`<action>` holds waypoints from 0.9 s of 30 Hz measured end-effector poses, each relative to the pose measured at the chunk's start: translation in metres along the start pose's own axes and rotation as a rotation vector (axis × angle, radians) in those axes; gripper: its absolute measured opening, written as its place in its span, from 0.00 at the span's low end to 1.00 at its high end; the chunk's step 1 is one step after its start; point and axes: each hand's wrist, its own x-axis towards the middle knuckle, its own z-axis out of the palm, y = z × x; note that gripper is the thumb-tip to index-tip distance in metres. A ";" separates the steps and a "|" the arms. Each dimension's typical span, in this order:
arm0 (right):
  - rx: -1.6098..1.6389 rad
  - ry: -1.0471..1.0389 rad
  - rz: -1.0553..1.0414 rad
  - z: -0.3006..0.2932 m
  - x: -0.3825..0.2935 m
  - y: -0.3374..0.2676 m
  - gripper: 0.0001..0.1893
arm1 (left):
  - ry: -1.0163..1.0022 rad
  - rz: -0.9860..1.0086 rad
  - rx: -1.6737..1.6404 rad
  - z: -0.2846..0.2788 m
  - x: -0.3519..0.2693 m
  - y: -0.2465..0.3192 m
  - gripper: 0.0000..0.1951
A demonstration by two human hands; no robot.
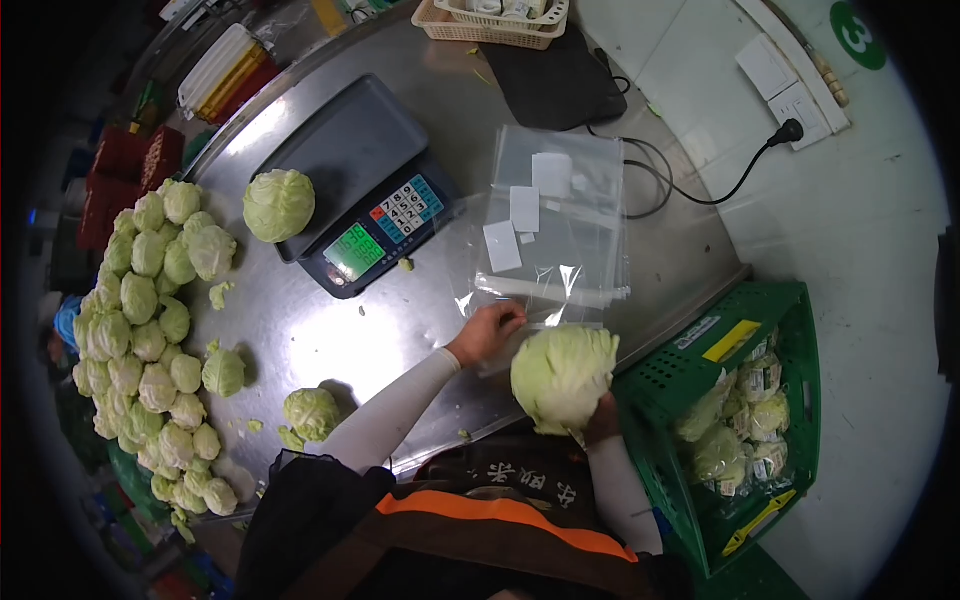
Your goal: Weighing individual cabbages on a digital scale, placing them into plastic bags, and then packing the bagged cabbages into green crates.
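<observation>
My right hand [602,420] holds a pale green cabbage [562,379] from below, near the table's front edge; the cabbage hides most of its fingers. My left hand [491,330] pinches the near edge of a clear plastic bag [559,289], the top one of a flat stack. White paper labels [525,210] lie on this stack. Left of the bags stands a dark digital scale [382,229] with a lit green display. Another cabbage [279,206] rests at the near left end of its weighing pan [352,142].
Many cabbages [150,337] are heaped on the left of the steel table [330,330]; a loose one [311,414] sits by my left forearm. A green crate [810,420] with wrapped cabbages stands right. A black cable [720,201] runs to a wall socket. Baskets [491,30] stand behind.
</observation>
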 end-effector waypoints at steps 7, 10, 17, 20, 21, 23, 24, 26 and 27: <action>-0.010 -0.144 -0.053 0.022 0.024 0.006 0.42 | 0.118 -0.292 -0.534 -0.010 -0.013 0.033 0.10; -0.104 -0.055 -0.086 0.028 0.018 0.006 0.45 | 0.139 -0.238 -0.514 -0.004 -0.017 0.022 0.10; -0.182 -0.245 -0.101 0.026 0.000 0.000 0.50 | 0.236 -0.259 -0.424 0.003 -0.024 0.012 0.10; -0.126 -0.111 -0.065 0.038 0.003 0.006 0.50 | 0.212 -0.235 -0.516 -0.003 -0.030 0.033 0.10; -0.153 -0.029 -0.080 0.038 0.005 0.007 0.46 | 0.188 -0.227 -0.578 -0.005 -0.030 0.042 0.10; -0.176 0.054 -0.095 0.040 0.009 0.011 0.43 | 0.134 -0.164 -0.499 0.003 -0.033 0.060 0.10; -0.185 0.081 -0.129 0.039 0.008 0.013 0.39 | 0.080 -0.105 -0.423 0.007 -0.037 0.070 0.10; -0.191 0.110 -0.165 0.040 0.009 0.019 0.36 | 0.026 -0.024 -0.312 0.004 -0.040 0.088 0.09; -0.168 0.180 -0.180 0.040 0.009 0.023 0.32 | -0.037 0.317 -0.010 0.009 -0.044 0.098 0.09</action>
